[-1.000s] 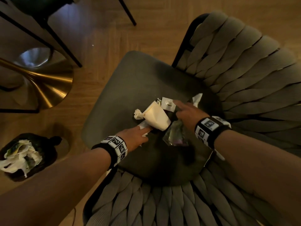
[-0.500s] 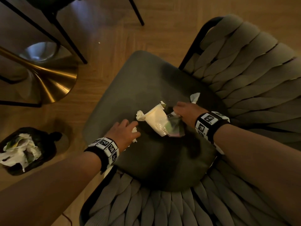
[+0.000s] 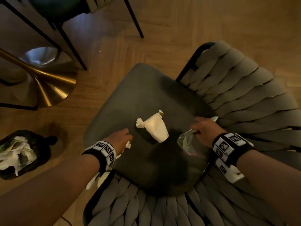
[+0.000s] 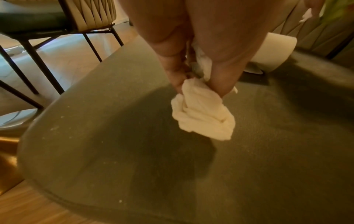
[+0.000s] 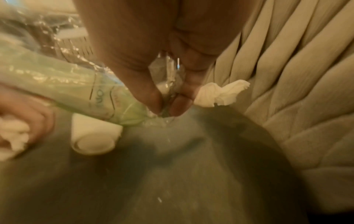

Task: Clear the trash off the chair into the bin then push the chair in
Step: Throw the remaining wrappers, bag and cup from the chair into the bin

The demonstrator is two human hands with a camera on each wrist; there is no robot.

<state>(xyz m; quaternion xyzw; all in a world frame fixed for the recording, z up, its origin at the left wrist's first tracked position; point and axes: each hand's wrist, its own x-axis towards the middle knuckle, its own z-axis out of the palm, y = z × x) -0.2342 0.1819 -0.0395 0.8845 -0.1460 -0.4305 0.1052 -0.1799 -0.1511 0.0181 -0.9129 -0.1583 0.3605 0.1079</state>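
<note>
Gripping crumpled tissue (image 4: 203, 115) left hand (image 3: 119, 139), plastic wrapper (image 3: 187, 143) right hand (image 3: 204, 132)

Trash on my chair (image 3: 133, 88)
Cup (image 3: 156, 128) lies between my hands; bin (image 3: 40, 144) stands on the floor at my left.

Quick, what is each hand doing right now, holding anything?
Left hand: closed, gripping a crumpled white tissue.
Right hand: closed, pinching a clear plastic wrapper by its end.
</note>
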